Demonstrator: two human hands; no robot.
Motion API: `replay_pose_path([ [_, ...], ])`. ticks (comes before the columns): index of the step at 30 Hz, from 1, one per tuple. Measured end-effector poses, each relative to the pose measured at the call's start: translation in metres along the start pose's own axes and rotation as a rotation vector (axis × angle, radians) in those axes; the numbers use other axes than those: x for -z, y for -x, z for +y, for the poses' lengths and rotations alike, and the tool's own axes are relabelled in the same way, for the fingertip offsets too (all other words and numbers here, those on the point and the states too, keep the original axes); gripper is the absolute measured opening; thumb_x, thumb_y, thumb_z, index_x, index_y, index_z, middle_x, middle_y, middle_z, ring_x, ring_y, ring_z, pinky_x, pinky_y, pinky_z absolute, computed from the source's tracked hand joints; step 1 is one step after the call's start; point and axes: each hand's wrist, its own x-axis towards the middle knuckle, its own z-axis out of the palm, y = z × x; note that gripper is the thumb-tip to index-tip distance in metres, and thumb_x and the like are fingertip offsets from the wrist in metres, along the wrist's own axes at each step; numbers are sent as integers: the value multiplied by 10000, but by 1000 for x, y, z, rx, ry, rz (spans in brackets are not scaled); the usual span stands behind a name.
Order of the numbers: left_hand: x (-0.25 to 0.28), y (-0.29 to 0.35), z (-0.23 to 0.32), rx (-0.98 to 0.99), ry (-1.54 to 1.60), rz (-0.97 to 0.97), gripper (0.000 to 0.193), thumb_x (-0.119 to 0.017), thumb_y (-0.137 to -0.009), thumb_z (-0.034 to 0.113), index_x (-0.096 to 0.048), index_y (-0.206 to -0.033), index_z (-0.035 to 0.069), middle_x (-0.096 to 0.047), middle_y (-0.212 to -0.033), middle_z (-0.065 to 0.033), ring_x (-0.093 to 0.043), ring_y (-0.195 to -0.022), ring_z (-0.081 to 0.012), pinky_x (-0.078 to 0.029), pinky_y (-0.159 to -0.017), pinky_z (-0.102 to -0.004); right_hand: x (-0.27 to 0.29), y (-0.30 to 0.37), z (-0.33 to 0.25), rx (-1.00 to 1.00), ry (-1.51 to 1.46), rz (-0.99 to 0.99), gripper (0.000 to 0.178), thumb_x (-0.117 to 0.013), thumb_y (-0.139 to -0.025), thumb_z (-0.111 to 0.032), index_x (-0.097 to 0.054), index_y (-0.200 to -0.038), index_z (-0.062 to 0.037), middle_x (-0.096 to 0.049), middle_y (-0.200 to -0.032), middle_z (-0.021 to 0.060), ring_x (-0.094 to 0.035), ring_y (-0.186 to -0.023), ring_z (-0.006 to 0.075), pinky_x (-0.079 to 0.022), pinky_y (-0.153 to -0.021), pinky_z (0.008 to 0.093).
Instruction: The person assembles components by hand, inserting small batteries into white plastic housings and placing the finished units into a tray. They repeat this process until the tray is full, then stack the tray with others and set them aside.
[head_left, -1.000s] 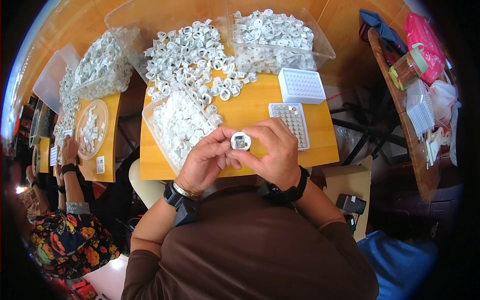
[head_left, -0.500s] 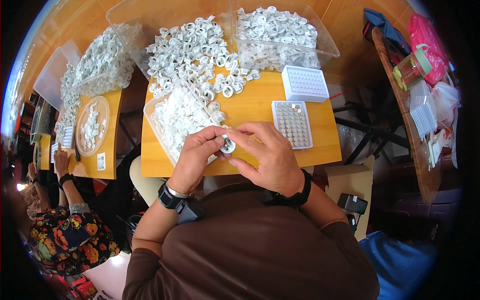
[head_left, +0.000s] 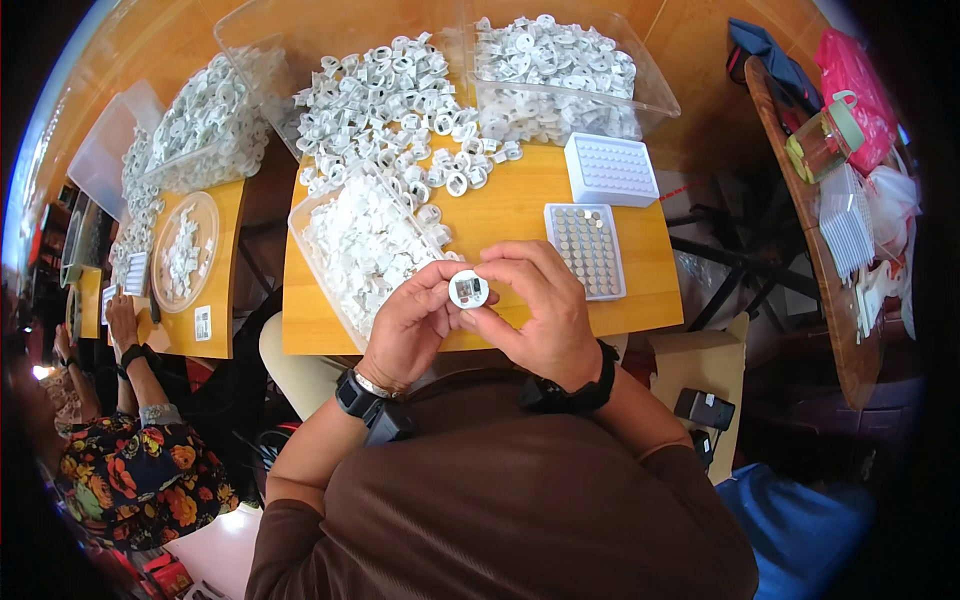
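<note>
Both hands meet over the near edge of a small wooden table. My left hand and my right hand pinch a small round white plastic part with a dark square middle between their fingertips. Just left of my left hand stands a clear tray of white plastic pieces. To the right of my right hand lies a white grid tray filled with small grey button cells. Black bands wrap both wrists.
A heap of white ring-shaped parts covers the table's far side, beside a clear bin of more rings and a closed white grid box. At the left, another person in a flowered top works at a neighbouring table. Cluttered shelf at right.
The hands dipped left toward the clear tray half a second ago, then came back to the middle. The round part now faces up between the fingertips again.
</note>
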Motion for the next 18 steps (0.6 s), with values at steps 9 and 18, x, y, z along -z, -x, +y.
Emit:
replay_pose_path([
  [9, 6, 3, -14, -29, 226, -110, 328, -518, -946, 191, -487, -1205, -7, -597, -1099, -135, -593, -1036, -228, -471, -915, -359, -3, 4, 1, -18, 21, -11, 314, -738, -688, -78, -626, -981, -78, -600, -997, 84, -593, -893, 284, -493, -743, 372],
  [18, 7, 7, -1, -65, 176, 16, 321, -545, -933, 202, -504, -1168, -12, -616, -980, -136, -617, -867, -216, -504, -760, -319, 17, 11, -1, -31, 66, -28, 316, -748, -715, -83, -652, -1014, -50, -615, -1003, 112, -598, -894, 294, -494, -766, 359],
])
